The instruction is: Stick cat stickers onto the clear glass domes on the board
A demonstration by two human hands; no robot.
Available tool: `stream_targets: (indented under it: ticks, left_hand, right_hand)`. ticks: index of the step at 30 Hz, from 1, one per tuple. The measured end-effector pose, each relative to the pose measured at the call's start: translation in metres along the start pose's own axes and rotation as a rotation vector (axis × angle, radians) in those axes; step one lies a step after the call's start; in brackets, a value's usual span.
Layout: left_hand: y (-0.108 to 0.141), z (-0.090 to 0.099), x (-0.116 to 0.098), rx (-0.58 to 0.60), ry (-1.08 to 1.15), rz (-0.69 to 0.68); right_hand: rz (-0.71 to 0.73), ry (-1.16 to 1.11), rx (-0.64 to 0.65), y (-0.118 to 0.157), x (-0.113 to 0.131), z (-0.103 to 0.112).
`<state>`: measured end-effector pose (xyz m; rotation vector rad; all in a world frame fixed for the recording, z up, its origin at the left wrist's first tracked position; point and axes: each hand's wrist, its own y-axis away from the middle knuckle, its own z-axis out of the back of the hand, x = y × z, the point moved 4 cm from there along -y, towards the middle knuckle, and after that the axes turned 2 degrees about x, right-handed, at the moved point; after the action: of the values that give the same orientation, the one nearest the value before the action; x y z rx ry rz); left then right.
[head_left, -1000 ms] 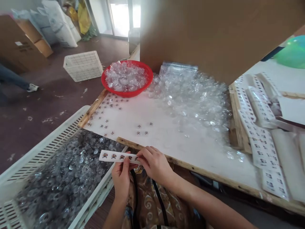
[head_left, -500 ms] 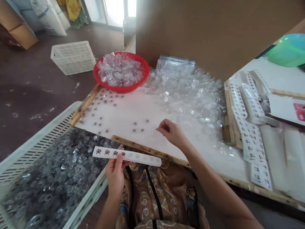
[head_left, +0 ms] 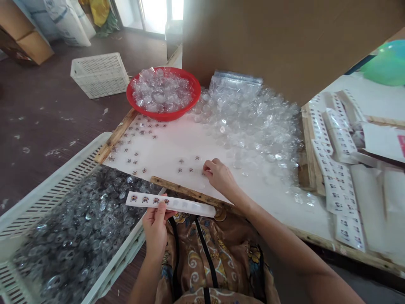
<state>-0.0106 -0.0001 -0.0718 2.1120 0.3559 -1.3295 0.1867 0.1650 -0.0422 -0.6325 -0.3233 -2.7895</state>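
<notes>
My left hand (head_left: 156, 223) grips a white sticker strip (head_left: 190, 207) by its middle, above my lap. Small dark animal-face stickers show on the strip's left half; the right half is bare. On the white tabletop (head_left: 164, 145) my right hand (head_left: 220, 175) is closed in a pinch, fingertips down at the surface. A tiny dark bit, seemingly a sticker, shows at those fingertips, mostly hidden. Just left of them lie several clear plastic discs, each bearing a sticker (head_left: 191, 170). More stickered pieces (head_left: 135, 154) are scattered at the table's left end.
A red basin (head_left: 164, 117) heaped with clear plastic pieces stands at the back left. Loose clear pieces (head_left: 249, 118) cover the back right. A white crate (head_left: 106, 278) of finished-looking pieces sits lower left. Sticker sheets (head_left: 337, 185) lie right. A cardboard panel (head_left: 268, 42) rises behind.
My right hand has moved slightly left and settled lower at the tabletop. The left hand still holds the strip in the same way. The whole view has shifted a little.
</notes>
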Motion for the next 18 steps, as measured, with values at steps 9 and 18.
stream_targets:
  ticks: [9, 18]
  left_hand:
    - [0.003, -0.001, 0.002, 0.031, -0.014, 0.003]
    - [0.009, -0.007, 0.004, 0.090, 0.025, 0.056]
  right_hand:
    - [0.135, -0.105, -0.059, 0.013, 0.044, 0.000]
    - [0.482, -0.460, -0.001, 0.069, 0.100, -0.023]
